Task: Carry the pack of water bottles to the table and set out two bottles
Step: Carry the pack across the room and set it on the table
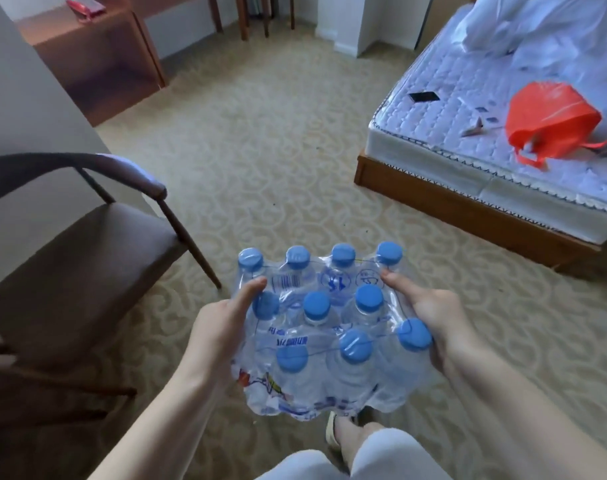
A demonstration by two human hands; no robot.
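Note:
A shrink-wrapped pack of water bottles (pixel 329 334) with several blue caps hangs in front of me above the carpet. My left hand (pixel 222 327) grips its left side, thumb lying across the top film. On the opposite side my right hand (pixel 430 320) holds the pack, thumb on top near a far cap. The fingers of both hands are hidden under the pack. A wooden table (pixel 87 46) stands at the far left, well ahead of me.
A brown chair (pixel 77 268) stands close on my left. At the right, a bed (pixel 468 140) carries an orange plastic bag (pixel 551 119), a black phone (pixel 424 96) and white bags. Patterned carpet (pixel 260 150) stretches between them. Wooden chair legs (pixel 253 15) stand at the back.

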